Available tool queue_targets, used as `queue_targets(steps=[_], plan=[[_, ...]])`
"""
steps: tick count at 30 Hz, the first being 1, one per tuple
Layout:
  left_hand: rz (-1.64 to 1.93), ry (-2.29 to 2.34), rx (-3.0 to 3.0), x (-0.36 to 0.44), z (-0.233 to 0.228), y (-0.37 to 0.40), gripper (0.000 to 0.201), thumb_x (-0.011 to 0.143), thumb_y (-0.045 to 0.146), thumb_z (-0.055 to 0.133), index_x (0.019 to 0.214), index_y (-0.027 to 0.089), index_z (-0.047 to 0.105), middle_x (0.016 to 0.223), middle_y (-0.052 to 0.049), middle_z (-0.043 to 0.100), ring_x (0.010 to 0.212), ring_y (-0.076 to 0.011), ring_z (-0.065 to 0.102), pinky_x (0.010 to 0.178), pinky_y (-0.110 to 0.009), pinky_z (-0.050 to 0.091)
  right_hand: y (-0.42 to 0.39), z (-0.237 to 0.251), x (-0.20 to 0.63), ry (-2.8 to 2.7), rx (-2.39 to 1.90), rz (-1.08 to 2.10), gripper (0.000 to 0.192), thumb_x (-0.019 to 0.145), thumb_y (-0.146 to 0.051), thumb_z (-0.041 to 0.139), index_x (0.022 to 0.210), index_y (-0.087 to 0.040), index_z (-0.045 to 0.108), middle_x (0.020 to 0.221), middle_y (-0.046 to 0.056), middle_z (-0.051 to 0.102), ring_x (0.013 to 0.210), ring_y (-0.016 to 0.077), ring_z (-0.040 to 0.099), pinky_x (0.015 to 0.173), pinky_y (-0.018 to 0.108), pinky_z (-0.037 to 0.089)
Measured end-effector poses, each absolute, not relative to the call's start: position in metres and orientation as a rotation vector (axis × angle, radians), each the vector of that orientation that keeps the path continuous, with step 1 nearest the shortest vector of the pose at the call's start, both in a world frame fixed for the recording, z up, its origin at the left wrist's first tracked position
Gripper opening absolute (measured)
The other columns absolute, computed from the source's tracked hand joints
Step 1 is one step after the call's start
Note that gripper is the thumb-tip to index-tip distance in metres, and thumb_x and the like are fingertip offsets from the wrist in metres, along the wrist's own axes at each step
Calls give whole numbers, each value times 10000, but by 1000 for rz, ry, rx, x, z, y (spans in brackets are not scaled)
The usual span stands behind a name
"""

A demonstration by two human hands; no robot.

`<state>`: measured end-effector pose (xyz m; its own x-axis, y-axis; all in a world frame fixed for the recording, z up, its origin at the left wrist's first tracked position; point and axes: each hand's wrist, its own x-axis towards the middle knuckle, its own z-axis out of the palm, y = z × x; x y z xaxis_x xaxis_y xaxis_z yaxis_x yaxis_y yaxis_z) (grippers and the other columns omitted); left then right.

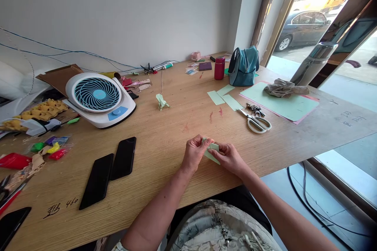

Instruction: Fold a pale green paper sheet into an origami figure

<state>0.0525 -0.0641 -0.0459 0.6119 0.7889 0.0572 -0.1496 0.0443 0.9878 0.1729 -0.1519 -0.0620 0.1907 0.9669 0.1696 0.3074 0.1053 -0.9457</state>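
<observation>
Between my two hands, just above the near part of the wooden table, is a small piece of pale green paper (212, 157) with a folded flap. My left hand (194, 152) pinches its upper left side, thumb on top. Closed on its right edge are the thumb and fingers of my right hand (231, 158). Parts of the paper are hidden behind the fingers. Farther off lie several pale green paper strips (216, 97), and white-handled scissors (258, 124) rest beside a bunch of keys (255, 109). A crumpled or folded green paper piece (161, 102) stands at mid-table.
Two black phones (123, 157) lie to the left, below a white fan (100, 98). Toward the back right are a red canister (219, 68), a teal bag (244, 66), green sheets (282, 104) under a grey cloth (282, 88), and a tall flask (315, 62). The table's edge (275, 171) runs close by my right arm.
</observation>
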Motion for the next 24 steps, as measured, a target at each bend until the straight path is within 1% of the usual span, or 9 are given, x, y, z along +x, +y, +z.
queue_targets(steps=[3, 5, 6, 8, 11, 13, 15, 18, 24], plan=[[861, 594, 1254, 52, -43, -60, 273, 788, 442, 722, 827, 173, 747, 868, -52, 717, 739, -138, 590, 711, -256, 455, -151, -66, 173, -1283, -1392, 822, 439, 866, -536, 570, 629, -187, 449, 586, -45, 316, 544, 89, 275, 495, 249, 215], [902, 578, 1270, 50, -42, -56, 296, 825, 460, 685, 948, 197, 749, 1020, -66, 720, 782, -134, 596, 767, -266, 466, -150, -69, 175, -1211, -1364, 878, 459, 851, -575, 582, 636, -190, 455, 576, -46, 335, 532, 90, 287, 485, 248, 216], [902, 570, 1313, 49, -41, -54, 315, 848, 469, 659, 991, 200, 741, 1050, -71, 715, 794, -134, 597, 787, -270, 469, -150, -71, 175, -1161, -1349, 904, 465, 842, -597, 585, 649, -188, 475, 575, -44, 352, 527, 91, 294, 481, 248, 221], [865, 569, 1431, 47, -42, -53, 335, 867, 476, 638, 1006, 183, 723, 981, -71, 713, 786, -138, 602, 780, -272, 476, -148, -73, 177, -1065, -1315, 928, 483, 823, -636, 591, 679, -181, 520, 577, -38, 393, 523, 95, 313, 480, 249, 238], [792, 621, 1562, 47, -47, -55, 310, 802, 454, 717, 869, 153, 688, 771, -37, 673, 689, -139, 594, 664, -254, 468, -147, -74, 178, -1005, -1270, 920, 490, 803, -644, 619, 687, -173, 553, 591, -31, 422, 537, 97, 326, 493, 249, 260], [787, 653, 1595, 48, -51, -56, 291, 764, 424, 753, 778, 151, 653, 716, -17, 638, 644, -128, 569, 620, -243, 448, -146, -73, 177, -999, -1258, 907, 484, 798, -629, 638, 668, -172, 551, 590, -31, 414, 546, 96, 319, 495, 246, 260], [821, 661, 1614, 50, -53, -56, 284, 765, 396, 748, 697, 156, 613, 682, 1, 596, 622, -111, 525, 609, -234, 426, -146, -72, 176, -999, -1253, 906, 472, 797, -612, 652, 661, -172, 548, 589, -32, 412, 550, 95, 318, 495, 242, 261], [853, 654, 1611, 50, -53, -56, 288, 774, 358, 732, 647, 164, 562, 648, 21, 535, 614, -100, 469, 603, -228, 392, -145, -71, 176, -1007, -1234, 938, 459, 790, -601, 666, 672, -173, 548, 591, -35, 428, 549, 93, 333, 496, 237, 273], [851, 613, 1544, 49, -50, -57, 262, 848, 377, 651, 708, 170, 572, 665, 14, 538, 638, -110, 463, 626, -239, 382, -146, -71, 176, -1043, -1228, 988, 441, 795, -590, 662, 691, -171, 574, 588, -33, 455, 540, 97, 371, 498, 236, 297]])
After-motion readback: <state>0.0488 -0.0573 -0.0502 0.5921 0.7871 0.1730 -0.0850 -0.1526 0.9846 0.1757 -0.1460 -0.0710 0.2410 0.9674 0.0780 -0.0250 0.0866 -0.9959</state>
